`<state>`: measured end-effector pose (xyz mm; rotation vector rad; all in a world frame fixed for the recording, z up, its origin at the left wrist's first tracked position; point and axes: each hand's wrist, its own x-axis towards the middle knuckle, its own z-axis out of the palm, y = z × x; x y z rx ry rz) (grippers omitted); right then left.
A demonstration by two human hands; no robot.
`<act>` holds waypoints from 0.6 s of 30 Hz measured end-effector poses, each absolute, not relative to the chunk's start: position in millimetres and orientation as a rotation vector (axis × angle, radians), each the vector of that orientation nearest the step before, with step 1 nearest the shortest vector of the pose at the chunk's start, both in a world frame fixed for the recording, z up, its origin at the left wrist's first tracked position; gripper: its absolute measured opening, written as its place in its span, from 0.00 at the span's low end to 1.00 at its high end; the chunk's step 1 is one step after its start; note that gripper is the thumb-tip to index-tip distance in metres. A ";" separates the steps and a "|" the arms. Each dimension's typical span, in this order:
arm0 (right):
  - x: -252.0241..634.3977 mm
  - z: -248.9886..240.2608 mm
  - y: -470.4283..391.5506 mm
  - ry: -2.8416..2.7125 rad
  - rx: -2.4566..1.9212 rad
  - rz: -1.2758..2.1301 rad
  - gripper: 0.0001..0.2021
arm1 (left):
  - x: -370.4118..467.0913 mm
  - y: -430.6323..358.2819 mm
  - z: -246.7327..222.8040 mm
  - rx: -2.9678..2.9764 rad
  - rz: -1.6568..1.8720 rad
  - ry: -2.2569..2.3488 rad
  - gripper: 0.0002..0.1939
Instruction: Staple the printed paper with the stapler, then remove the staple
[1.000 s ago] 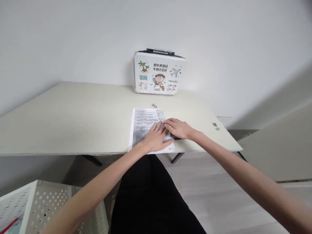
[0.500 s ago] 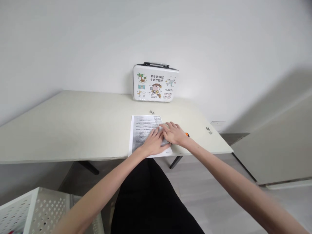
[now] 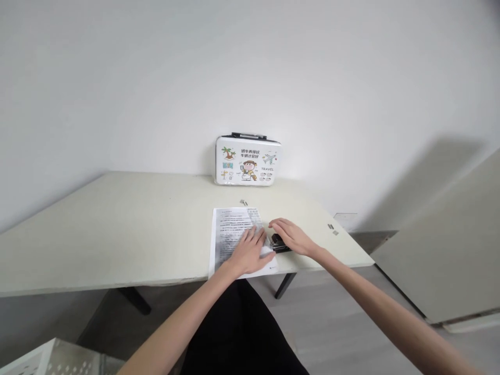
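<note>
A printed sheet of paper [image 3: 230, 229] lies at the table's front edge, covered in lines of dark text. My left hand [image 3: 250, 252] rests on its right part, fingers spread and palm down. Just right of the sheet is a small black stapler [image 3: 279, 245], partly covered by my right hand [image 3: 291, 234]. That hand arches over it with fingers stretched to the left; the thumb is hidden, and I cannot tell whether the fingers touch the stapler.
A white cartoon-printed case [image 3: 248, 161] stands against the wall at the back of the pale table [image 3: 136, 229]. Small grey pieces [image 3: 244, 202] lie behind the paper, others [image 3: 333, 229] near the right edge. A white perforated basket [image 3: 70, 359] is at lower left.
My right hand has left the paper and moved right, over the stapler. My left hand stays flat on the sheet. The view has tilted up, so everything appears lower.
</note>
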<state>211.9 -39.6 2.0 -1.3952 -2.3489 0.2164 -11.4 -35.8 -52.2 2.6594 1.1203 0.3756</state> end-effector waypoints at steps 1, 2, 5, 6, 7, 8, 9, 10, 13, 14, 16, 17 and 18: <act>221.6 -1.6 -45.1 -2.342 -1.324 0.255 0.23 | -11.3 -36.6 -50.4 2.655 0.362 1.118 0.47; 231.1 -6.8 -50.5 -2.333 -1.281 0.272 0.21 | -11.3 -37.1 -48.9 2.653 0.352 1.117 0.47; 257.4 -27.8 -62.2 -2.257 -1.308 0.242 0.20 | -10.6 -37.9 -45.6 2.650 0.327 1.123 0.46; 264.8 -35.2 -64.3 -2.220 -1.341 0.229 0.21 | -10.0 -38.1 -44.5 2.649 0.314 1.129 0.46; 271.4 -42.0 -65.7 -2.184 -1.368 0.223 0.22 | -9.1 -38.4 -43.4 2.647 0.296 1.137 0.47; 277.2 -47.7 -66.7 -2.153 -1.387 0.223 0.22 | -8.0 -38.8 -42.2 2.643 0.276 1.145 0.47; 282.1 -52.1 -67.7 -2.124 -1.406 0.227 0.23 | -6.9 -39.1 -41.1 2.637 0.259 1.151 0.47; 286.4 -55.1 -68.9 -2.093 -1.429 0.233 0.23 | -6.1 -39.3 -39.9 2.631 0.250 1.149 0.46; 296.4 -57.8 -75.1 -1.973 -1.502 0.262 0.23 | -10.6 -38.2 -36.7 2.626 0.284 1.114 0.43; 299.3 -57.6 -77.8 -1.929 -1.518 0.277 0.23 | -16.3 -37.0 -35.8 2.629 0.309 1.110 0.42; 305.0 -57.6 -83.0 -1.857 -1.527 0.315 0.23 | -36.0 -33.2 -34.5 2.637 0.353 1.145 0.40; 307.8 -58.1 -85.2 -1.823 -1.523 0.336 0.23 | -50.0 -30.8 -34.1 2.640 0.368 1.192 0.39; 310.5 -58.9 -86.9 -1.786 -1.518 0.357 0.23 | -66.2 -28.5 -33.8 2.642 0.365 1.248 0.39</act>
